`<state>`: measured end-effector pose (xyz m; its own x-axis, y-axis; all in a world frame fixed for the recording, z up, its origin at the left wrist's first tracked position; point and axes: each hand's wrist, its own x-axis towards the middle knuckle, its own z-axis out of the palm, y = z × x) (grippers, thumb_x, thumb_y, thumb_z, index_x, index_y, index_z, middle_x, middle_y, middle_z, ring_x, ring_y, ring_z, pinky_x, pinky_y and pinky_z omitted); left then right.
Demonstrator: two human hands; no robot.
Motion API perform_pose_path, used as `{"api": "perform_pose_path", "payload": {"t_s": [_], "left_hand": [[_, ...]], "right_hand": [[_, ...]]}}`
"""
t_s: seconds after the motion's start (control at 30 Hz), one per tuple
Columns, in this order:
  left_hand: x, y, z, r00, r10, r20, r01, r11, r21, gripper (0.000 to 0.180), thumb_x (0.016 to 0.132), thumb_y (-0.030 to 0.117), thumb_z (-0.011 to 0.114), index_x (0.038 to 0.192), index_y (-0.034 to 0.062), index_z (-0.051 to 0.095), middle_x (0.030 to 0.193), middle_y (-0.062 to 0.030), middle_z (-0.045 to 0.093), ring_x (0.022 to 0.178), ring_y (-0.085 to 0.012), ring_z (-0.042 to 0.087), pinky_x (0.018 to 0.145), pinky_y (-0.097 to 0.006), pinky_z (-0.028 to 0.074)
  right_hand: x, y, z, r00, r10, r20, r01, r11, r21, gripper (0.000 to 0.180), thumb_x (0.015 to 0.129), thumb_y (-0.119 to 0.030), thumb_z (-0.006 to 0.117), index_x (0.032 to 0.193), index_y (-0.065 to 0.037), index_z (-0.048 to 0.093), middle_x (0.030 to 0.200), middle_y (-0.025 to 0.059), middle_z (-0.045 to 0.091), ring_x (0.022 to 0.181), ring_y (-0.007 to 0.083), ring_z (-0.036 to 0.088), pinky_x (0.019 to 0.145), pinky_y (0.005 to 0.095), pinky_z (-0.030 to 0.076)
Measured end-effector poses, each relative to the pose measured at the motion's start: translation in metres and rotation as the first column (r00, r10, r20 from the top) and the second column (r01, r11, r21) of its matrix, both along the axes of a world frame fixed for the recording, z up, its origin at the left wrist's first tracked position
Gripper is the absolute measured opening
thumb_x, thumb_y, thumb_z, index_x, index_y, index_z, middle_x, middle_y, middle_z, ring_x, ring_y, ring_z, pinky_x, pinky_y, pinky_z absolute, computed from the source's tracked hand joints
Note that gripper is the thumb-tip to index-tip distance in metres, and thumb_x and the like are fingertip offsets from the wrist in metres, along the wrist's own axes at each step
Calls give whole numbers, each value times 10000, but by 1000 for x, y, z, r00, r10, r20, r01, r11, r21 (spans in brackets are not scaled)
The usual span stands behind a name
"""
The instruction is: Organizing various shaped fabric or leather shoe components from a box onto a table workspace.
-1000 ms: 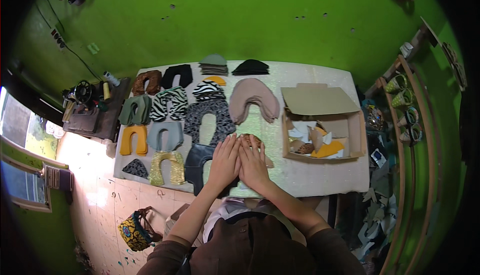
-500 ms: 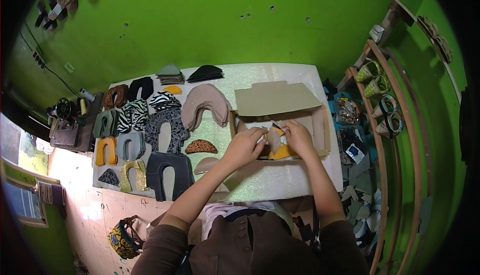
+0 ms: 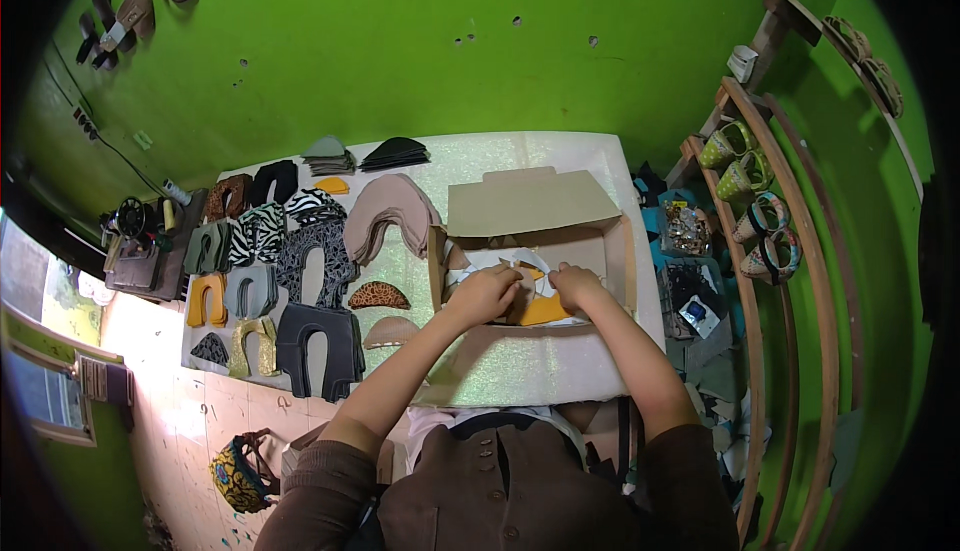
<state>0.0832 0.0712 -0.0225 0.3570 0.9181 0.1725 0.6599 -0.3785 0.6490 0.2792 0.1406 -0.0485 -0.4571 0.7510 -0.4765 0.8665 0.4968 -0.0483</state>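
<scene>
An open cardboard box (image 3: 622, 271) stands on the table in front of me, its lid flap (image 3: 530, 201) folded back. White, yellow and beige cut pieces lie loose inside. My left hand (image 3: 486, 293) reaches over the box's near side, fingers closed on a beige piece (image 3: 521, 296). Close to its right, my right hand (image 3: 580, 289) is inside the box with curled fingers; whatever it pinches is hidden. A yellow piece (image 3: 544, 311) lies between and below the hands. Left of the box rest a stack of beige U-shaped pieces (image 3: 385, 213) and a leopard-print half-moon piece (image 3: 379, 295).
Several stacks of patterned and plain U-shaped pieces, including a dark grey one (image 3: 318, 336), cover the table's left half. A wooden rack (image 3: 748, 251) with sandals (image 3: 742, 176) stands at right, beside bins of scraps (image 3: 690, 276). A sewing machine (image 3: 135, 231) sits far left.
The beige piece has shifted from between both hands to my left hand. My right hand has lowered slightly, and more of the yellow piece shows. The whole view has shifted a little.
</scene>
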Motion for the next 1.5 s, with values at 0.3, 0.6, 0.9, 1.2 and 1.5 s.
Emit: {"api": "perform_pose_path", "payload": {"t_s": [0.3, 0.6, 0.9, 1.2, 1.5], "left_hand": [[-6, -1, -8, 997, 56, -45, -57, 998, -30, 211, 820, 162, 489, 948, 24, 586, 901, -162, 593, 830, -320, 573, 739, -383, 459], [-4, 2, -10, 997, 57, -56, -61, 996, -60, 219, 822, 166, 485, 948, 18, 585, 912, -159, 603, 845, -317, 575, 751, -380, 458], [-4, -3, -16, 997, 61, -43, -64, 995, -79, 223, 821, 164, 485, 957, 14, 579, 906, -166, 601, 843, -325, 575, 755, -384, 452], [-3, -4, -8, 996, 83, 35, -79, 991, -109, 260, 827, 184, 500, 1008, 15, 577, 941, -173, 597, 877, -315, 573, 767, -377, 450], [-5, 2, -7, 505, 506, 699, 124, 759, -639, 328, 927, 189, 429, 1220, 44, 399, 1069, -61, 528, 949, -143, 556, 845, -299, 449]], "right_hand": [[12, 13, 25, 977, 69, -200, -69, 998, 7, 148, 747, -132, 546, 859, -98, 635, 991, 131, 573, 920, 293, 558, 760, 384, 466], [-10, 1, 0, 957, 23, -289, -86, 975, -206, 99, 691, -126, 569, 752, -49, 589, 772, 135, 608, 779, 294, 587, 684, 376, 454], [-12, -10, -9, 949, -69, -309, -37, 945, -326, 268, 668, -53, 588, 931, -62, 535, 970, 112, 575, 900, 280, 559, 767, 346, 440], [-4, 5, 20, 846, -136, -516, -83, 922, -378, 227, 706, -111, 637, 905, -25, 569, 828, 104, 601, 770, 195, 566, 696, 304, 444], [-6, 12, 30, 303, -599, -741, -36, 770, -637, 182, 842, -101, 556, 997, -29, 494, 933, 25, 552, 838, 78, 512, 731, 204, 423]]}}
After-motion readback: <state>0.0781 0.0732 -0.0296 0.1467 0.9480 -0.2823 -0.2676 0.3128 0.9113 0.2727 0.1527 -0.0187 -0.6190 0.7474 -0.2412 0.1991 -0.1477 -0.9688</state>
